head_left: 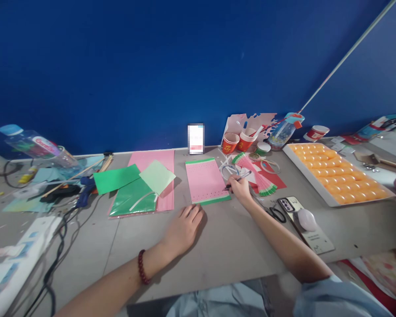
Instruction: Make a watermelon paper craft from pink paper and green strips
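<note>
My right hand (239, 187) grips a black pen (236, 180) with its tip at the right edge of a pink paper sheet (205, 180) that has green bands at top and bottom and small dots. My left hand (184, 227) rests flat on the grey table (218, 246) just below that sheet, fingers stretched out, a dark red bead bracelet (141, 267) on the wrist. To the right of the pen hand lies a folded pink-and-green paper fan (257, 176).
Green and pink paper sheets (135, 189) lie to the left, beside a glue gun (82, 191), cables and a power strip (16, 259). Red paper cups (237, 141), a tray of orange balls (339, 171), scissors (275, 213) and a phone (292, 206) sit right.
</note>
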Motion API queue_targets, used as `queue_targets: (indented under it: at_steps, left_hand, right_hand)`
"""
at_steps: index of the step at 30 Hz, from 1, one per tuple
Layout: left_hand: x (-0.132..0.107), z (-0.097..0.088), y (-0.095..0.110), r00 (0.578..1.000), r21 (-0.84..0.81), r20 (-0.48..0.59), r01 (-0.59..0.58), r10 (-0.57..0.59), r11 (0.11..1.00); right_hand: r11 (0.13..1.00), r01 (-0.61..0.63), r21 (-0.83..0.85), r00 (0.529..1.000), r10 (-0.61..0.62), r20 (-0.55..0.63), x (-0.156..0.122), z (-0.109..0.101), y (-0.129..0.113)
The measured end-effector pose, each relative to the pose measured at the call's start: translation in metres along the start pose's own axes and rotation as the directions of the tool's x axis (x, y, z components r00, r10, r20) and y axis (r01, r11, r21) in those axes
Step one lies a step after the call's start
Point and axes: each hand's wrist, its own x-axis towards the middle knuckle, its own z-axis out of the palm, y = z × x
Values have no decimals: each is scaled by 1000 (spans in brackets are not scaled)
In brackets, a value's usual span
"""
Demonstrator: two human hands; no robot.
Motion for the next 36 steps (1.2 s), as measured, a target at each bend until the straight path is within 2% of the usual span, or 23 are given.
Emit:
queue_targets:
  at_steps: [7, 10, 15, 21, 24, 29, 36]
  left_hand:
    - [0, 1, 0, 1000, -1, -4, 2, -2, 1000]
    - [0, 0, 0, 1000, 0, -1, 1, -1, 1000]
    - [0, 0, -1, 1000, -9, -8, -5, 5, 1000]
    - [0, 5, -2, 999, -19, -46, -14, 14, 1000]
    - [1, 6, -2, 998, 0, -63, -20, 20, 1000]
    - [1, 5, -2, 998, -7, -59, -30, 29, 1000]
    - [2, 2, -1, 999, 4, -38, -28, 28, 1000]
  right_hand:
    - [999, 27, 44, 999, -26, -34, 0, -2, -3]
    - [996, 58, 74, 998, -57, -12, -3, 0, -7]
    - [986, 127, 107, 978, -143, 152, -18, 9, -12]
    - [970, 214, 118, 902, -243, 358, -42, 39, -14]
    - [969, 229, 94, 867, -247, 434, -49, 52, -10]
    - [953, 303, 11, 878, -284, 387, -51, 58, -5]
    - [928, 373, -17, 851, -335, 405, -53, 59, -3]
